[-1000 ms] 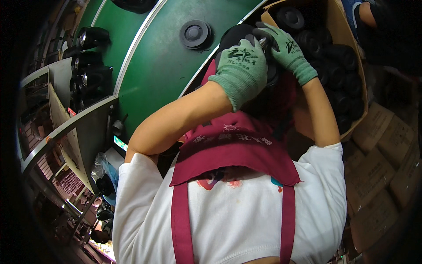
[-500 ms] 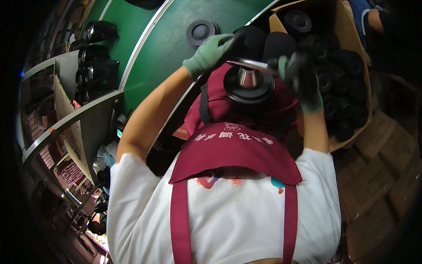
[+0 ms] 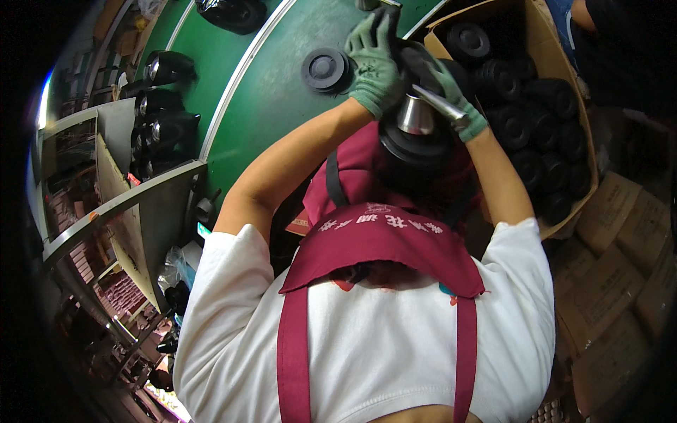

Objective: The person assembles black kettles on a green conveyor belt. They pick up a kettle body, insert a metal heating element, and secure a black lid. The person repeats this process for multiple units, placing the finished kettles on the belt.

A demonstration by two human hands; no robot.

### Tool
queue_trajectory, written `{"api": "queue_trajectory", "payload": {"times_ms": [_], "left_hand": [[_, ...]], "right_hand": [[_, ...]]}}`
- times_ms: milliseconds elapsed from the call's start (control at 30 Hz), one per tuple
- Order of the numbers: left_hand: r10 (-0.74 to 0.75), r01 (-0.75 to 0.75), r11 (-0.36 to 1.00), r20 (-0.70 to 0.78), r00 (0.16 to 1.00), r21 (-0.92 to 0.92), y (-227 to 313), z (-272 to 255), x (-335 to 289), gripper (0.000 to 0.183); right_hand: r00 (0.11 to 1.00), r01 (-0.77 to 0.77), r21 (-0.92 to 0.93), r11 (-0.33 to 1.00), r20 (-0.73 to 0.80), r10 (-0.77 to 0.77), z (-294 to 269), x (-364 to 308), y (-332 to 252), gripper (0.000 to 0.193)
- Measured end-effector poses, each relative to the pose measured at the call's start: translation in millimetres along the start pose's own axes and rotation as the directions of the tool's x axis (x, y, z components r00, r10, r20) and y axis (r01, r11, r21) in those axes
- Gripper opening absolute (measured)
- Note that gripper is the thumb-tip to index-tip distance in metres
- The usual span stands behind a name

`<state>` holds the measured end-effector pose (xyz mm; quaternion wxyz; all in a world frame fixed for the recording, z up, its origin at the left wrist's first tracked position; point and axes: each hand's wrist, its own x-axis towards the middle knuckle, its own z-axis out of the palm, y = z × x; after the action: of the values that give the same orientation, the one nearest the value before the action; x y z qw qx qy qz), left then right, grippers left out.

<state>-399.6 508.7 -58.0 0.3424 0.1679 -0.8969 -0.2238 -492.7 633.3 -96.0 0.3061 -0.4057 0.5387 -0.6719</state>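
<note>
Off the near edge of the desk [image 3: 271, 106], can see a silver cone [image 3: 416, 116] already on a black base [image 3: 416, 152], a metal tool [image 3: 439, 104] gripped in the right hand [image 3: 452, 83], but cannot tell the grip of the left hand [image 3: 375, 68] or the work remaining.

- Left hand [image 3: 377, 70]: gloved, beyond and left of silver cone [image 3: 416, 118]; fingers extended.
- Left arm [image 3: 303, 156]: elbow bent, left of cone.
- Right hand [image 3: 455, 90]: gloved, just right of cone; finger closure unclear.
- Right forearm [image 3: 502, 173]: angled toward cone.
</note>
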Motion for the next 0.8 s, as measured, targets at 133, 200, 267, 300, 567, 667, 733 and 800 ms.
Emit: {"api": "queue_trajectory", "payload": {"times_ms": [133,200,267,300,567,667,733,800], "left_hand": [[0.072,-0.069,0.992,-0.025,0.997,0.109,7.6,-37.2,2.8,0.08],[0.063,-0.07,0.987,0.052,0.997,0.142,3.5,-50.5,-4.3,0.083],[-0.289,0.293,0.956,0.187,0.939,0.007,-7.9,-67.1,-7.8,0.071],[-0.308,0.377,0.915,0.354,0.883,-0.144,-23.6,-70.4,-11.3,0.064],[-0.274,0.732,0.659,0.961,0.023,0.17,55.4,-114.6,53.2,0.051],[-0.277,0.604,0.702,0.926,-0.256,0.377,46.1,-100.4,74.1,0.052],[-0.225,0.509,0.779,0.921,-0.317,0.366,41.8,-87.3,78.2,0.056],[-0.145,0.46,0.855,0.962,-0.231,0.239,37.9,-73.9,66.7,0.06]], "right_hand": [[0.959,-0.216,0.066,0.974,0.199,0.199,22.2,10.4,-35.1,0.062],[0.947,-0.104,0.192,0.976,0.32,0.038,4.3,12.9,1.2,0.062],[0.923,-0.159,0.125,0.979,0.37,0.103,0.4,13.7,-20.8,0.05],[0.931,-0.117,-0.033,0.993,0.345,0.121,-8.2,17.1,-10.5,0.048],[0.827,-0.135,-0.943,0.304,0.061,0.558,28.8,38.5,-71.5,0.036],[0.819,-0.155,-0.946,0.285,0.038,0.572,26.3,35.7,-60.6,0.045],[0.862,-0.154,-0.922,0.355,0.051,0.505,21.7,22.9,-56.5,0.065],[0.883,-0.165,-0.895,0.415,0.054,0.467,14.0,14.8,-50.0,0.063]]}}
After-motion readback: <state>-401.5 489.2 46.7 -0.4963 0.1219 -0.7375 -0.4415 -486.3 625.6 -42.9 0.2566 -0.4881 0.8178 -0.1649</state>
